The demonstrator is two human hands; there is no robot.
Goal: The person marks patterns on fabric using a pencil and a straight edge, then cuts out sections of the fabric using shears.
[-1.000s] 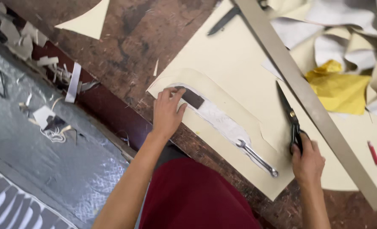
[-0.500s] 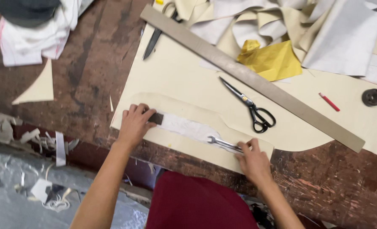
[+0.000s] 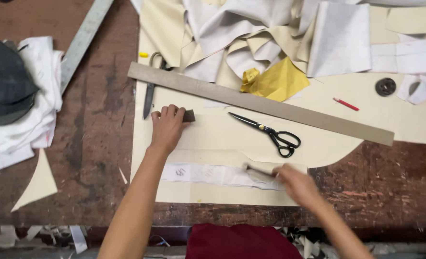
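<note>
My left hand (image 3: 167,127) lies on the big cream sheet (image 3: 213,136), fingers curled over a small dark block (image 3: 189,115). Blurred by motion, my right hand (image 3: 297,184) grips a thin metal tool (image 3: 257,170) by one end. The tool's tip rests on the right end of a white paper strip (image 3: 203,173). That strip lies along a cream pattern piece (image 3: 222,192) near the table's front edge. Black scissors (image 3: 273,134) lie shut between my hands, just below a long wooden ruler (image 3: 261,104).
A second pair of scissors (image 3: 150,93) lies by the ruler's left end. Behind it are heaped cream and white pieces (image 3: 251,33), a yellow cloth (image 3: 276,80), a red pencil (image 3: 346,104) and a dark round disc (image 3: 385,87). At the left are a metal ruler (image 3: 85,37), a dark cap (image 3: 6,84) on white cloth (image 3: 45,115), and a cream offcut (image 3: 37,184).
The view has swung round. My left hand has drawn the dark block off the strip's end and further onto the sheet. My right hand has closed on the metal tool.
</note>
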